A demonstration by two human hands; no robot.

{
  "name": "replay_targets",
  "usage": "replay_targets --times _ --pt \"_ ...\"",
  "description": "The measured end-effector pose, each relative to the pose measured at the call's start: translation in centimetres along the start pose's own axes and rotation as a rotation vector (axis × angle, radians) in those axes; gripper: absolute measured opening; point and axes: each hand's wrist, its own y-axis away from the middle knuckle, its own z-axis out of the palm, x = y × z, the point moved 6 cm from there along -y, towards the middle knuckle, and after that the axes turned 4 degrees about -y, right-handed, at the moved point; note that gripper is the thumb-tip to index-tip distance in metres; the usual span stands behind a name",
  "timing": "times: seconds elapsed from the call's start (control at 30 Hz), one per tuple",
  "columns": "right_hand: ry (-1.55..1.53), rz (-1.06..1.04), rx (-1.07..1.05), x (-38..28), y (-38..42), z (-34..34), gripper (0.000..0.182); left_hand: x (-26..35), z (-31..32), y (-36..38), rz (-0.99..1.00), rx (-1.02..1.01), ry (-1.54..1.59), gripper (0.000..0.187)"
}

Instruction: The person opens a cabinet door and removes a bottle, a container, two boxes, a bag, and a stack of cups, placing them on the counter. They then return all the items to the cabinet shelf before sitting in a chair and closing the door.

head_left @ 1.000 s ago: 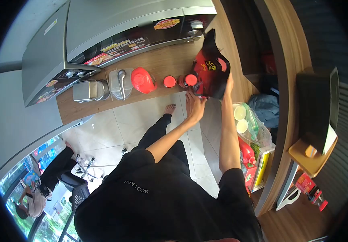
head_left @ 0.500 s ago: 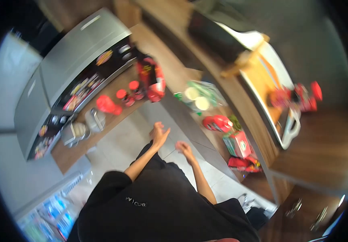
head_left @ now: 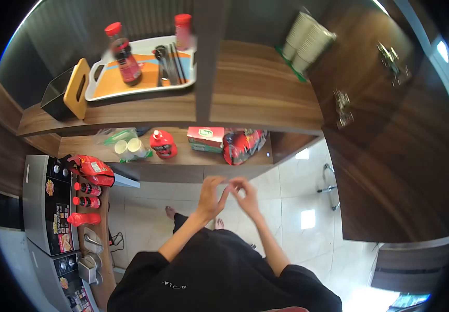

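Note:
My left hand (head_left: 213, 199) and my right hand (head_left: 245, 195) are raised in front of my body, fingertips close together or touching. Neither hand shows anything in it; the fingers are loosely bent, with gaps between thumb and fingers. Beyond them, on the lower shelf, are a red squeeze bottle (head_left: 163, 145), a red and green box (head_left: 205, 139), a shiny red and black packet (head_left: 243, 145) and white paper cups (head_left: 129, 147) in a clear bag. My hands are apart from all of these.
On the upper shelf, a white tray (head_left: 90, 88) bears a dark sauce bottle (head_left: 126, 65), a red-capped shaker (head_left: 182, 34) and utensils. Stacked cups (head_left: 307, 41) stand to its right. At left, red bottles (head_left: 87, 202) and a red bag (head_left: 94, 170) line a counter beside grey appliances (head_left: 39, 208).
My view has swung right, so the shelves now lie straight ahead and the appliances at left. My hands have come closer together.

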Motion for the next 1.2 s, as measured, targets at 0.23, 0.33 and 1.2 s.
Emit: replay_targets --times 0.23,0.33,1.2 --pt "0.188 -0.445 0.362 -16.0 -8.0 -12.9 0.019 9.1 4.7 -18.4 0.31 0.045 -0.222 0.028" --pt "0.316 -0.426 0.46 -17.4 -13.6 -15.9 0.029 4.3 9.7 -25.8 0.082 0.064 0.058 0.027" --pt "0.57 -0.295 0.588 -9.0 -33.9 -22.4 0.08 -10.1 25.2 -47.6 -0.09 -0.199 0.253 0.071"
